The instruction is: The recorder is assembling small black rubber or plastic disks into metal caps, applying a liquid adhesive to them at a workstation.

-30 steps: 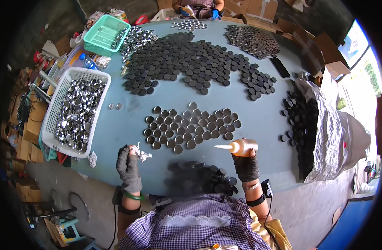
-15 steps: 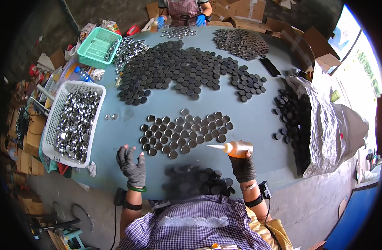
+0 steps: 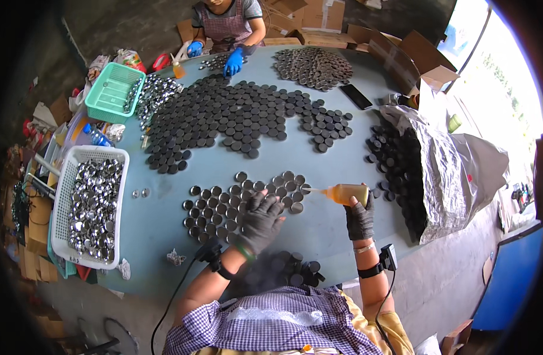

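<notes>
My right hand (image 3: pixel 360 222), in a grey fingerless glove, grips a squeeze bottle (image 3: pixel 351 194) of amber liquid. The bottle lies sideways, its thin pale nozzle pointing left toward the right end of a group of shallow round metal caps (image 3: pixel 216 202). These caps lie hollow side up on the blue-grey table (image 3: pixel 165 204). Over the middle of the group reaches my left hand (image 3: pixel 261 222), gloved the same way, fingers stretched out and nothing seen in them. It hides some caps; whether the fingertips touch any, I cannot tell. Black round pieces (image 3: pixel 295 269) are heaped close to my apron.
Many black discs (image 3: pixel 194 118) cover the table's far middle. A white basket (image 3: pixel 124 201) of shiny caps stands left, a green basket (image 3: pixel 94 112) behind it. A silver sack (image 3: pixel 449 183) spills black pieces at right. Across the table, a co-worker's blue-gloved hand (image 3: pixel 233 62) touches pieces.
My left hand has moved right, from beside the caps to over them. My right hand and the bottle have shifted slightly right. The view has shifted; the co-worker's hand now reaches onto the table.
</notes>
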A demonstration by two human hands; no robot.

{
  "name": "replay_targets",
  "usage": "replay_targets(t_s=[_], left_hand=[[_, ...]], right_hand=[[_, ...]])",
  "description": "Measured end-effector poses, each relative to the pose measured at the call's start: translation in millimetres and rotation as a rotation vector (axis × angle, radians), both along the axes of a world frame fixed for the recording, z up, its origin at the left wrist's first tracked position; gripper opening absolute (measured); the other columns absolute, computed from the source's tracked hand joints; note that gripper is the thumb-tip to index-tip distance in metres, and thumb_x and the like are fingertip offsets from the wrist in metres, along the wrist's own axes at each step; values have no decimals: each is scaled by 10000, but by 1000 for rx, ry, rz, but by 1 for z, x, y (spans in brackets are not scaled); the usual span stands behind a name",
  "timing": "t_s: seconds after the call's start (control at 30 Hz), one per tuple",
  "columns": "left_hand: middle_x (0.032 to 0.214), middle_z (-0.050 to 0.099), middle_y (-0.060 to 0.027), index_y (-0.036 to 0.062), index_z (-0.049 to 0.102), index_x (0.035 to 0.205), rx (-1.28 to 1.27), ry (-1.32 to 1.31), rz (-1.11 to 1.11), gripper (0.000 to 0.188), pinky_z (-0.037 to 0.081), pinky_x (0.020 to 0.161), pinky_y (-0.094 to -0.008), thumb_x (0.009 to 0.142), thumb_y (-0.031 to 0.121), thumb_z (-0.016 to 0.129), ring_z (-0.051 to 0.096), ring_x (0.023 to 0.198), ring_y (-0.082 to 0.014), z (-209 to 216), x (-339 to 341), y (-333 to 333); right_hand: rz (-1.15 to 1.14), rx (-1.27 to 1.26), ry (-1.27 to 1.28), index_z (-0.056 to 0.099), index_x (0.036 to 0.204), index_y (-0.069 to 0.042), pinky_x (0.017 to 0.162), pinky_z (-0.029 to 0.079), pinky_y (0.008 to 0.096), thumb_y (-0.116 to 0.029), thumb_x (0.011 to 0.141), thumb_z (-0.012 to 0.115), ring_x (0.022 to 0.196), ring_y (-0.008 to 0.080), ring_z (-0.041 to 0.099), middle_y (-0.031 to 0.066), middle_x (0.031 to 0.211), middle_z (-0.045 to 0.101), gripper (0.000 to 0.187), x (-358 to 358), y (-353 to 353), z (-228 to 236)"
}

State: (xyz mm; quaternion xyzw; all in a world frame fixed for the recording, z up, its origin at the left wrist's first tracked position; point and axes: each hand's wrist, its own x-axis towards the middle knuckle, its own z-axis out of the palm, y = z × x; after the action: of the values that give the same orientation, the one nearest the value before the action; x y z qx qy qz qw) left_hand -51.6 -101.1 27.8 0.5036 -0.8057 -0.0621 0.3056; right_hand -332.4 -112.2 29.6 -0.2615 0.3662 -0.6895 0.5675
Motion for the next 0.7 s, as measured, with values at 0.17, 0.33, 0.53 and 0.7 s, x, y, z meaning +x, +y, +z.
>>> replay_targets(t_s=[0.17,0.33,0.53,0.7], left_hand=[[1361,544,-82,76,623,1233,83,-171,-91,471,217,1152,-540,866,373,615,318,1396,-348,-29,-20,-36],[1342,512,-104,81,597,1211,22,-164,-124,461,291,1089,-593,840,349,645,331,1360,-422,-42,-39,-56],[1388,469,-102,111,550,1263,77,-185,-108,504,269,1090,-619,837,368,632,303,1381,-424,-54,-45,-63],[1448,451,-50,133,546,1353,142,-314,-80,604,149,1158,-575,861,483,566,221,1448,-359,-60,-48,-63]], right_hand=[[-106,14,365,407,1371,-80,868,474,285,-77,785,753,1001,149,507,27,1118,499,681,7,-23,3],[-130,16,577,410,1363,-71,823,497,275,-68,750,773,958,146,521,29,1090,508,712,7,-44,-8],[-114,-35,664,396,1369,-56,855,502,292,-58,717,788,976,160,523,46,1100,505,761,10,-60,-18],[-73,-17,748,382,1379,-56,873,499,301,-80,710,796,992,167,520,53,1113,496,787,17,-62,-7]])
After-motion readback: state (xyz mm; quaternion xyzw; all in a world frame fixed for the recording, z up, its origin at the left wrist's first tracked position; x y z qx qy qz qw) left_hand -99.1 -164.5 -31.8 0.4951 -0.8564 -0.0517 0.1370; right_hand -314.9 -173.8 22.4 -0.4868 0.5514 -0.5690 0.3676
